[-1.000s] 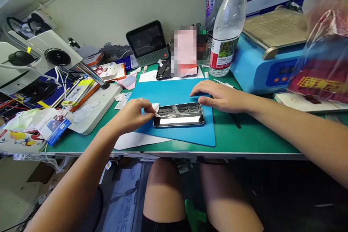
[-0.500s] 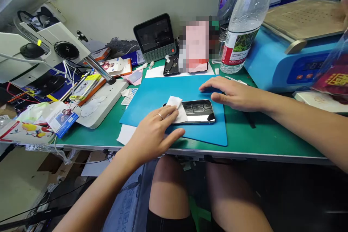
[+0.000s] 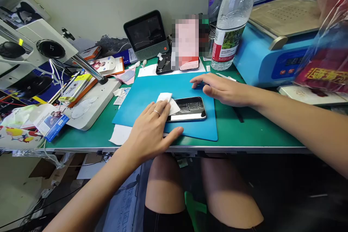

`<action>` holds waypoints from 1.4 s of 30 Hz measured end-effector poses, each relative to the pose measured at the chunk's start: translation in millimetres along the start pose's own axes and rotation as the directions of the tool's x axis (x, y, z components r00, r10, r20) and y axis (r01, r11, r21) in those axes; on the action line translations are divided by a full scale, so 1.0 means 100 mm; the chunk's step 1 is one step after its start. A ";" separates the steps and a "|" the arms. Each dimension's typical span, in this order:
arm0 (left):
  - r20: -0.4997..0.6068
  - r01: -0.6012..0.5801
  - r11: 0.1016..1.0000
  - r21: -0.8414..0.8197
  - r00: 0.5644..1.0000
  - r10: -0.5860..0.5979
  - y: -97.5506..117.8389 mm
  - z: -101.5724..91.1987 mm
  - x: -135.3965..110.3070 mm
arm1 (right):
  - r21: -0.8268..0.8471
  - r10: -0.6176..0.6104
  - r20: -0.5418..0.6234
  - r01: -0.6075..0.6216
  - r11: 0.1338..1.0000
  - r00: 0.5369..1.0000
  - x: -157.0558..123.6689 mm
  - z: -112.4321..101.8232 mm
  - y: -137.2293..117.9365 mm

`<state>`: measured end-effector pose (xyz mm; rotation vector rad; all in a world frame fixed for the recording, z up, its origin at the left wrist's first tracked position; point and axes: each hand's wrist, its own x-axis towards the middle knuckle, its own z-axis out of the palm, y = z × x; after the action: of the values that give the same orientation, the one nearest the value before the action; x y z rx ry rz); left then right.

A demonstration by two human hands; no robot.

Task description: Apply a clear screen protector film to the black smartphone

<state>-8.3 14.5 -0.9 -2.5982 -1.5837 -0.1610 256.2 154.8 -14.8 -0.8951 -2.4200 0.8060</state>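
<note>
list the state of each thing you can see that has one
Mat: flat
Phone: flat on the mat, partly covered
Tissue: lying over one end of the phone
Left hand: fingers on the tissue
Right hand: open, holding nothing
Bottle: standing, top out of frame
Desk screen: propped up, dark

Pale wall (image 3: 95, 0), dark peeling patch (image 3: 111, 42) low down, green tabletop (image 3: 261, 132), shadowy floor (image 3: 288, 195)

Two hands (image 3: 149, 130), one ring (image 3: 156, 112), one tissue (image 3: 174, 108), one phone (image 3: 191, 110) on one blue mat (image 3: 163, 82), two plastic bottles (image 3: 230, 40)
</note>
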 end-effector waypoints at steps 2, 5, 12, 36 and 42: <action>-0.004 0.029 1.000 0.002 1.000 -0.029 0.01 0.05 0.02 | -0.003 -0.009 -0.007 0.009 1.000 1.000 0.00 0.00 0.00; 0.002 0.062 0.998 0.010 0.998 -0.062 -0.06 0.07 -0.07 | 0.003 -0.011 -0.013 0.011 1.000 1.000 0.00 0.01 0.01; 0.018 0.033 0.999 -0.027 0.999 -0.032 -0.20 0.01 -0.46 | -0.009 0.003 0.011 -0.003 1.000 1.000 0.01 0.01 0.02; -0.017 0.089 0.996 0.030 0.996 -0.089 -0.13 -0.08 -0.06 | 0.000 -0.020 0.002 0.020 1.000 1.000 0.02 0.02 0.08; 0.003 0.103 0.995 0.000 0.995 -0.103 -0.13 -0.15 -0.12 | -0.011 -0.022 0.004 0.022 1.000 1.000 0.02 0.01 0.06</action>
<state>-25.4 8.1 12.4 -2.5190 -1.7190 -0.1642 256.6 159.5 -19.4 -0.8700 -2.4361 0.7878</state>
